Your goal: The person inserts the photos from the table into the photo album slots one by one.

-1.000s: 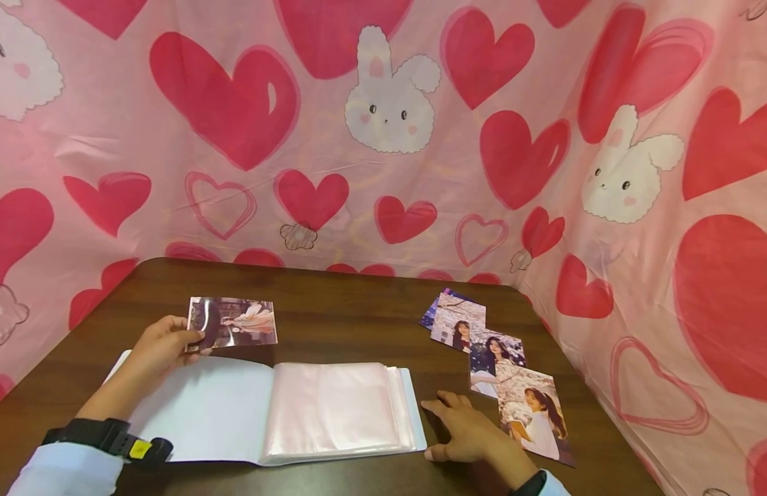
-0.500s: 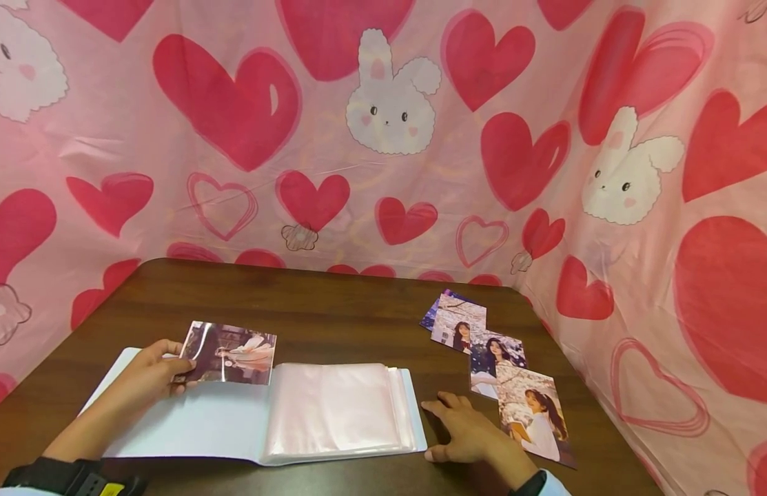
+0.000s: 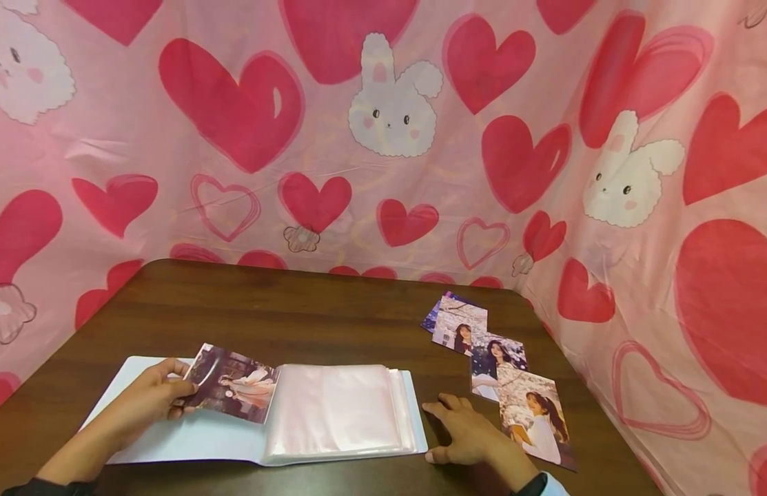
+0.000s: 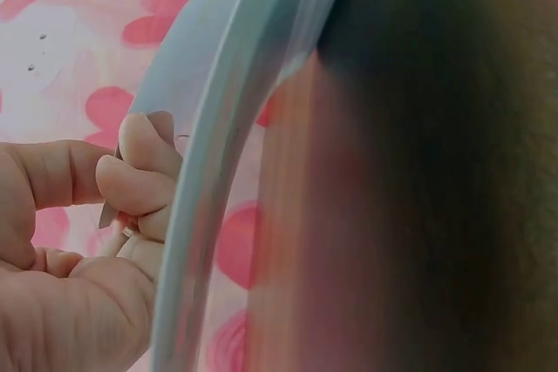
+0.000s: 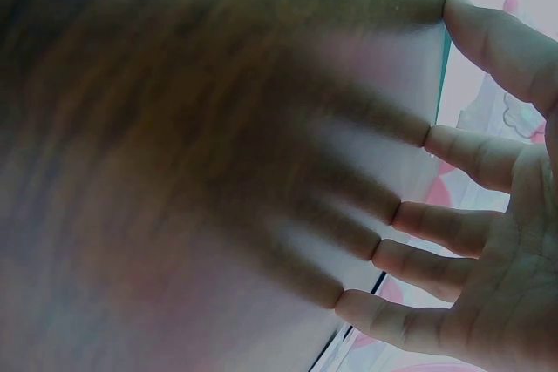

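Observation:
An open photo album lies on the table, its white inner cover (image 3: 191,437) on the left and a stack of clear sleeves (image 3: 333,410) on the right. Over the cover, my left hand (image 3: 150,396) pinches a glossy photo print (image 3: 234,389) by its left edge, the print's right edge by the album's fold. In the left wrist view that hand (image 4: 87,224) has its thumb and fingertips together on the thin print. Just right of the album my right hand (image 3: 464,430) rests on the table; in the right wrist view its fingers (image 5: 453,224) are spread, tips against the tabletop.
Several photo prints overlap in a slanting row at the right, the nearest print (image 3: 535,420) beside my right hand. Behind the dark wooden table (image 3: 333,303) hangs a pink curtain (image 3: 383,172) with hearts and rabbits, which also runs along the right side.
My left hand has brought the print down toward me from beyond the album to over the left cover, and the print has tilted, its right end lower. The right hand stays put.

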Motion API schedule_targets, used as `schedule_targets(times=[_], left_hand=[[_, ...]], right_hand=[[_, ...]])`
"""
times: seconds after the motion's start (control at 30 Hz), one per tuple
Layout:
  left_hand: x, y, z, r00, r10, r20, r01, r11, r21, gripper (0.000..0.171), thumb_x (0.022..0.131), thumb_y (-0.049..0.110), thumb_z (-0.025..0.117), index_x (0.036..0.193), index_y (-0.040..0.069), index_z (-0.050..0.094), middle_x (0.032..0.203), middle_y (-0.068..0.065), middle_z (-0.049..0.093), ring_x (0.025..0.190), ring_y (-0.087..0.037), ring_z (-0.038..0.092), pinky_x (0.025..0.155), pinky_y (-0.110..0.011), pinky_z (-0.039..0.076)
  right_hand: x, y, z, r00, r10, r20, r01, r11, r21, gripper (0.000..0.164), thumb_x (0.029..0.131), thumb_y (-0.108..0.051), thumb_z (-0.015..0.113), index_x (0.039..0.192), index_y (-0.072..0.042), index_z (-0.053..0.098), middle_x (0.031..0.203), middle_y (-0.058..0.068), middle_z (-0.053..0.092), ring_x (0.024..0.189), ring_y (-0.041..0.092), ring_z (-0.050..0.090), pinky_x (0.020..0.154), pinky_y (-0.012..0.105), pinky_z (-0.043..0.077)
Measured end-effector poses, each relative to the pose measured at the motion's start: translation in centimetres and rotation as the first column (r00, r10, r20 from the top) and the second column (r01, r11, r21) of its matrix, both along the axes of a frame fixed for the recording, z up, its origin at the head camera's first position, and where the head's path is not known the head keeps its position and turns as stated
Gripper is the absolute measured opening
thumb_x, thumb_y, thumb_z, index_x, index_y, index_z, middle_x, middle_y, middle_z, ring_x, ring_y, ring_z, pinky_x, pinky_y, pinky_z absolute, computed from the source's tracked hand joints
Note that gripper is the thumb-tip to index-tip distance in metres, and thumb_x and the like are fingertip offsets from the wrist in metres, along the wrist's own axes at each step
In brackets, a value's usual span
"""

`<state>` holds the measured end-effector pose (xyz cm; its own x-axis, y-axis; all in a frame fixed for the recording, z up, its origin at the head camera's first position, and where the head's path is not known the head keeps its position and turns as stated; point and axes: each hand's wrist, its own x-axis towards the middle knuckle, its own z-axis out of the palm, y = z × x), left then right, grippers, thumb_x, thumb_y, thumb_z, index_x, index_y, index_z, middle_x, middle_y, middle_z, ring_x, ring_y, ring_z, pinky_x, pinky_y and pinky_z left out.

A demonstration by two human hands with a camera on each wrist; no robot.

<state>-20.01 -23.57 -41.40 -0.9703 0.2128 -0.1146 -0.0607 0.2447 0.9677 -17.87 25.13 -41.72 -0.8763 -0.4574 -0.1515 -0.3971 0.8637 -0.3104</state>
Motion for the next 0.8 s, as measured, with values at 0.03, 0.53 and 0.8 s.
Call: schedule_targets(times=[0.03,0.53,0.8], left_hand=[[0.0,0.0,-0.1,1.000,0.000,0.002,0.000,1.000,-0.009,0.016,0.091,0.000,0.043,0.100,-0.010,0.034,0.076,-0.010,0.059,0.063,-0.014,0.054,0.054,-0.025,0.043],[0.6,1.0,-0.2,0.997,0.066,-0.032,-0.069,0.990,-0.121,0.017,0.088,0.003,0.052,0.096,-0.007,0.041,0.072,-0.008,0.062,0.060,-0.016,0.057,0.052,-0.028,0.045],[0.8,1.5,-0.2,0.996,0.053,-0.067,-0.058,0.994,-0.089,0.022,0.084,0.004,0.060,0.095,-0.009,0.046,0.071,-0.011,0.063,0.062,-0.020,0.063,0.053,-0.032,0.051]], right_hand=[[0.0,0.0,0.0,1.000,-0.001,0.001,0.001,1.000,0.001,0.075,0.071,-0.044,0.076,0.132,-0.008,0.048,0.134,0.028,0.038,0.118,0.046,0.038,0.078,0.059,0.042],[0.1,-0.1,0.1,1.000,-0.009,0.003,0.009,1.000,0.001,0.075,0.071,-0.044,0.076,0.132,-0.008,0.049,0.133,0.028,0.038,0.117,0.045,0.038,0.078,0.059,0.042],[0.0,0.0,-0.1,1.000,-0.008,-0.005,0.008,1.000,0.002,0.075,0.071,-0.044,0.076,0.132,-0.009,0.049,0.133,0.028,0.038,0.117,0.045,0.039,0.078,0.059,0.042]])
